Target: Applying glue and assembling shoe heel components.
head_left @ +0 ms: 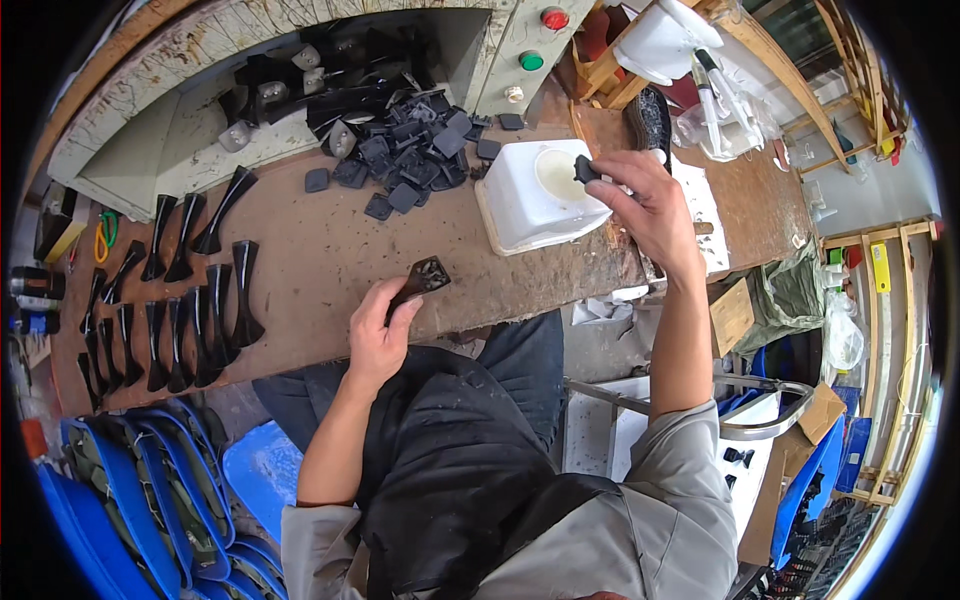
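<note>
My left hand (376,338) is closed around a black flared leg (425,277), its squarish hollow end tilted up above the bench's front edge. Between the fingertips of my right hand (650,208) is a small black square cap (585,169). That hand hovers at the right side of a white plastic tub (525,218), which has a round opening (560,174) in its top. Behind the tub lies a heap of loose black square caps (405,155). Several glossy black flared legs (220,312) stand in rows on the left part of the bench.
The brown workbench (310,235) carries everything. At its back is a pale metal cabinet (190,70) holding more black parts, with red (554,18) and green (531,61) buttons. Green-handled scissors (106,236) lie far left. Blue bins (150,490) stand below left; a metal-framed stool (765,430) is at right.
</note>
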The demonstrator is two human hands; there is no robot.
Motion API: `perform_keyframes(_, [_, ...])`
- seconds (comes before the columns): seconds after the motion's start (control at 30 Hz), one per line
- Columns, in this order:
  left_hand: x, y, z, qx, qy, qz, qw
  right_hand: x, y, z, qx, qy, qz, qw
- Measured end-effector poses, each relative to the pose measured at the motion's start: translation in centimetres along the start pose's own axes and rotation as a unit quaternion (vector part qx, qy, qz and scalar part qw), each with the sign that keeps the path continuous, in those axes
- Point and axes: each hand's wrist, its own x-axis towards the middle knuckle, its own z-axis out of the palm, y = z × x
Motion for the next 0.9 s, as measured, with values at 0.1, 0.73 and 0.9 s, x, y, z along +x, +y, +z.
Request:
perform_keyframes(0.1, [-0.3,-0.4,-0.4,0.020,-0.005,0.011,1.000,1.7,0.9,0.7,-0.097,-0.039,-0.090,0.990])
perform_keyframes(0.73, [0.7,0.1,-0.9,-0.017,-0.023,0.049,0.998,1.9,1.1,1.6,-0.134,-0.062,-0.098,0.984])
perform_keyframes(0.9, [0.6,0.4,-1.1,-0.012,-0.029,0.043,0.999,1.4,0.4,1.2,-0.131,-0.057,-0.075,0.987])
